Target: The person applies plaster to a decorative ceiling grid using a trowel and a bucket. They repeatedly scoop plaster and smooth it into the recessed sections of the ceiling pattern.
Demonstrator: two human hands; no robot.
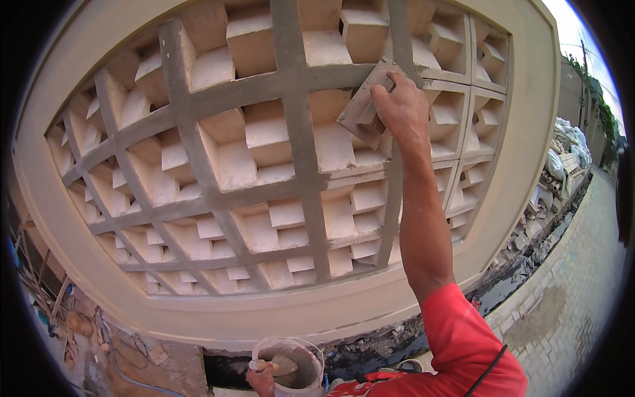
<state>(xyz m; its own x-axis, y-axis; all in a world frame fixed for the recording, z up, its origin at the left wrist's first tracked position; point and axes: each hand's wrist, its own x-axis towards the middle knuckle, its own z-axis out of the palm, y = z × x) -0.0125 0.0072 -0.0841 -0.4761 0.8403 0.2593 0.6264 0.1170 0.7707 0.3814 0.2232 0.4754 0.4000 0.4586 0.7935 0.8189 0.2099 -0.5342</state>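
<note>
Head view, and the right hand [402, 109] is standing high against the lattice wall, arm stretching up from a red sleeve [466, 331]. Its grip is closing firmly round the handle of a float [358, 106], and that tool is lying aslant over a cross strip, just beside an upright one. It is appearing to rest on the wall, though the exact contact is hiding from this angle. Thumb and fingers are staying behind the flat plate, probably so its face can be lying level with the strips [288, 40].

Down below, the left hand [261, 382] is sitting at the near-left edge of the bucket [297, 351], right by the handle of a pointed trowel [284, 365]. Is that grip closing on the handle, on the rim, or on both? I'm not able to tell; the picture's lower edge is cutting things short. The trowel blade is lying over the bucket's mouth, likely so any drips are landing inside, and the bucket is sitting close to the body, seemingly for easy reach.

Across the wall, dark grey strips are framing pale recesses, while the strips toward the right end are showing paler. A smooth cream border [357, 308] is running all round. Off to the right, rubble [549, 185] is lying beside a paved road [582, 264].
</note>
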